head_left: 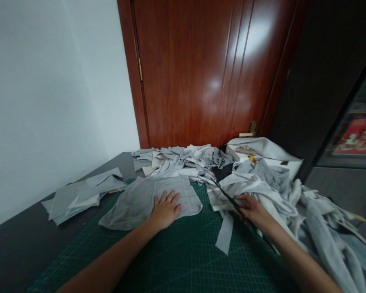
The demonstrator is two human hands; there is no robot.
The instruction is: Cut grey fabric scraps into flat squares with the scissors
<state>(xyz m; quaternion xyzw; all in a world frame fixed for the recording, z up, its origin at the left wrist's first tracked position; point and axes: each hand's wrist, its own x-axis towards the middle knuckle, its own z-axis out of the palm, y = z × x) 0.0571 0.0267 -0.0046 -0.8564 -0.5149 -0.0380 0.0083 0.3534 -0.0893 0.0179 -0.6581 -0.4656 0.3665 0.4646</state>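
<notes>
Grey cloth [134, 203] lies spread on the green cutting mat [177, 260], presumably for a flat, protected surface, and the left hand [166, 209] rests on it, fingers spread and grasping nothing, likely to keep it smooth. The right hand [250, 209] grips a slim dark tool [227, 195], seemingly scissors, angled beside the heaped scraps [247, 183], apart from the cloth.

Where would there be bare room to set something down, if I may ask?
The green mat shows bare between the forearms, nearer than the flat cloth and loose strip; the dark tabletop too, nearer than the stacked fabric pieces. Scraps crowd the back, and a cloth heap the right.
</notes>
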